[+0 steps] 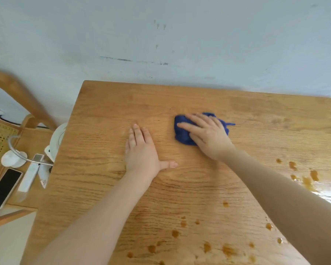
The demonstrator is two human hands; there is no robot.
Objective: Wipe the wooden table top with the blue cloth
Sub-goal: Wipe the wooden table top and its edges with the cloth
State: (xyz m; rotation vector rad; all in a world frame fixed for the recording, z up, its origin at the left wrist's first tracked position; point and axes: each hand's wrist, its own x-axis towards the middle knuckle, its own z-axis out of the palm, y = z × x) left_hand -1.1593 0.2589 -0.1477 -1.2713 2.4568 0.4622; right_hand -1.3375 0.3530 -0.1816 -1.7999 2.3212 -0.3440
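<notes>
1. Pale grey-blue wall (180, 35) fills the background, scuffed with a dark streak and a few small marks, and the far edge of the wooden table top (107, 115) runs along its foot.
2. Amber-brown spill spots (227, 250) dot the near part of the table and its right side, where the wood shines wet.
3. On the far middle of the table lies the blue cloth (182, 131), bunched into a crumpled wad, well apart from the spots.
4. The right hand (208, 134) lies palm-down on top of the cloth, fingers straight and slightly spread, pressing it flat to the wood rather than pinching it.
5. Most of the cloth shows under and to the left of that hand's fingers; a frayed bit pokes out beyond the hand on the right. The heel of the hand sits past the cloth's near edge.
6. The left hand (141, 150) rests flat on bare wood just left of the cloth, not touching it, fingers together and pointing away, thumb stuck out toward the right.
7. Left of the table stands a wooden chair (17, 88) with a woven cane panel; on its seat lie a dark-screened phone (4, 188), a white lamp with a curved metal neck (15, 157), and a white strip-shaped item I cannot identify.
</notes>
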